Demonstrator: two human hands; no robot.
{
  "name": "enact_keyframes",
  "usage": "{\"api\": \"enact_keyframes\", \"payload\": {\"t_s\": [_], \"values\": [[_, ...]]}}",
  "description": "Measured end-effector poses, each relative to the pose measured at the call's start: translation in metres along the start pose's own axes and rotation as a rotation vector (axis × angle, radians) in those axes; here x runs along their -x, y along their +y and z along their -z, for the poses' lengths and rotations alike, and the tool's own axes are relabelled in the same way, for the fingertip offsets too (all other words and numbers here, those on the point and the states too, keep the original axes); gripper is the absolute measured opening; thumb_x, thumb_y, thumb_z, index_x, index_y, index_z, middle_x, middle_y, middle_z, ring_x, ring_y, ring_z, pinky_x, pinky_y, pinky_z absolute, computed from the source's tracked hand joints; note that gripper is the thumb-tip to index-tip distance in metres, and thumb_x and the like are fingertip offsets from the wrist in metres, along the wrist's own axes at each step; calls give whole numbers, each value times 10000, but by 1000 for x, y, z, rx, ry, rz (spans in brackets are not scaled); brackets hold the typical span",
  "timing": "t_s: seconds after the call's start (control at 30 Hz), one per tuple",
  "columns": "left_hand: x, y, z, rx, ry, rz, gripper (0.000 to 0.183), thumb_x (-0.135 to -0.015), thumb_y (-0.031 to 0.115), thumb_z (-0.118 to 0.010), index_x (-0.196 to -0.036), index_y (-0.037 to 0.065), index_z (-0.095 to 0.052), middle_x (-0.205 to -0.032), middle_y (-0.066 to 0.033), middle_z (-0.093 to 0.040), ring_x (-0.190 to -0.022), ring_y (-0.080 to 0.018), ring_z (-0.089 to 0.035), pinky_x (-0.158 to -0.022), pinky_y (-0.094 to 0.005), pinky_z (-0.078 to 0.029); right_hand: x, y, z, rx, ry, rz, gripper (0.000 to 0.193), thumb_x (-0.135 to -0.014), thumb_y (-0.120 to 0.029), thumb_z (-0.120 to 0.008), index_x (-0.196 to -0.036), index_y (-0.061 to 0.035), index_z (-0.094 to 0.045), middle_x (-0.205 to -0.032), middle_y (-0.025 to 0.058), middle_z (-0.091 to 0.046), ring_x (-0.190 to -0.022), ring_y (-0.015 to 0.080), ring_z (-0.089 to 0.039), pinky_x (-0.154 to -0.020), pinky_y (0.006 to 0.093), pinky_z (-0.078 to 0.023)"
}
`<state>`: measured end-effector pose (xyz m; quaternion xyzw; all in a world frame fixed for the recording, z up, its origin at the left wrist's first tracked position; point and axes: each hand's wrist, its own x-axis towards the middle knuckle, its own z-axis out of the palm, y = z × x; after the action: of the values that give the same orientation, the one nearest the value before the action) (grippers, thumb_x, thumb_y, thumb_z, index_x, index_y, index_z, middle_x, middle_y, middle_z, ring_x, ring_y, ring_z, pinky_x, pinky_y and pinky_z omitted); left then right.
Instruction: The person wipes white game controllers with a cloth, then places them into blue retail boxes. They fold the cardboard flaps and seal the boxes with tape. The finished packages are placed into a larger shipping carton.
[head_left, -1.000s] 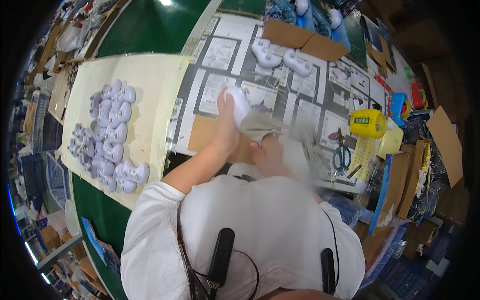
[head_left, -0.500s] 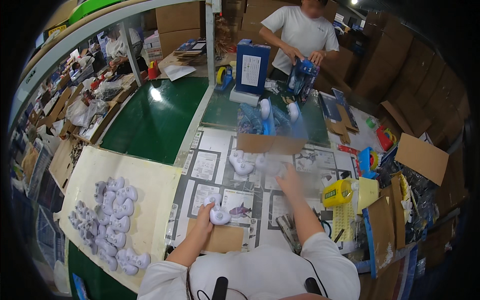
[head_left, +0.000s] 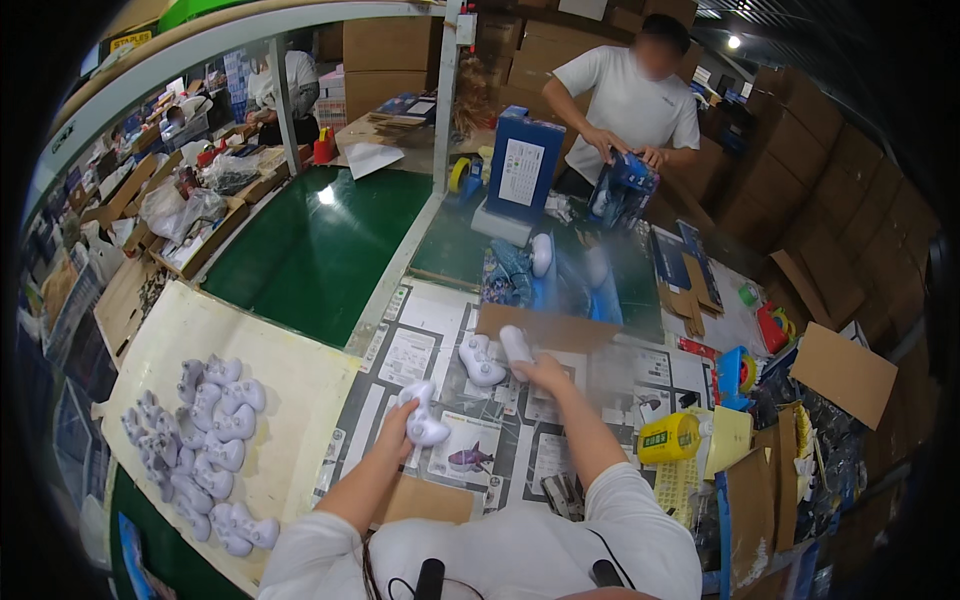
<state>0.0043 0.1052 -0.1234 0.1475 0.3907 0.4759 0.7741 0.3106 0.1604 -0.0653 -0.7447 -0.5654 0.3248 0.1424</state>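
Observation:
My left hand (head_left: 400, 422) is closed around a white game-style controller (head_left: 427, 415), held low over the printed sheets. Farther forward, my right hand (head_left: 540, 372) grips a second white controller (head_left: 515, 345), tipped on end. Just left of that one, a third white controller (head_left: 482, 362) lies on the sheets. Past them sits an open carton (head_left: 545, 328) with blue inserts, a blue-grey toy (head_left: 512, 268) and another white controller (head_left: 542, 255) inside. Many more controllers (head_left: 215, 430) are heaped on the cream board (head_left: 300, 340) at my left.
Across the table a person (head_left: 635, 110) in a white shirt handles a blue box (head_left: 625, 190). A tall blue box (head_left: 522, 165) stands at the back. On the right are a yellow bottle (head_left: 668, 438), tape dispensers (head_left: 737, 372) and cardboard scraps (head_left: 845, 372). A metal post (head_left: 447, 100) rises behind the table.
My right hand has drawn back slightly to the left with its controller, now tilted upright. My left hand has shifted a little to the left. The head view has turned slightly.

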Motion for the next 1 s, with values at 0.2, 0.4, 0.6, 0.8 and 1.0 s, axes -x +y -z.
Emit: {"api": "enact_keyframes", "payload": {"t_s": [0.2,0.4,0.6,0.8,1.0], "values": [[-91,-13,-61,47,-290,109,370,-823,189,-516,-1120,-21,-445,-1026,-157,-563,-918,-251,-579,-799,-404,-480,-26,5,-29,-722,-259,-50,557,-754,-407,-547,-1147,-14,-507,-1111,120,-525,-966,209,-508,-831,326,-382],[-61,-29,-72,-116,-186,13,348,-808,146,-518,-1114,-3,-446,-1011,-139,-550,-883,-229,-581,-747,-354,-499,23,1,-53,-891,-186,-51,511,-780,-342,-532,-1142,15,-487,-1036,126,-561,-920,221,-537,-803,325,-412],[0,-41,-59,-534,-140,-76,470,-793,251,-560,-1129,-48,-422,-999,-167,-549,-901,-250,-562,-728,-348,-470,106,44,-62,-1096,-81,-178,474,-776,-345,-538,-1107,-8,-501,-1068,156,-549,-965,280,-543,-818,384,-427],[65,11,-75,-1125,-82,-723,633,-766,330,-594,-1241,-13,-353,-1095,-163,-482,-1022,-239,-461,-895,-340,-347,117,25,-27,192,297,-188,733,-611,-574,-619,-1003,41,-545,-935,216,-576,-897,370,-551,-779,416,-434],[297,125,-111,-354,-1535,-790,657,-731,542,-573,-1172,70,-450,-1034,-145,-466,-803,-246,-493,-701,-321,-408,102,46,-43,396,306,-119,701,-645,-545,-624,-1086,-14,-499,-1096,208,-448,-962,369,-509,-793,431,-432]]}}
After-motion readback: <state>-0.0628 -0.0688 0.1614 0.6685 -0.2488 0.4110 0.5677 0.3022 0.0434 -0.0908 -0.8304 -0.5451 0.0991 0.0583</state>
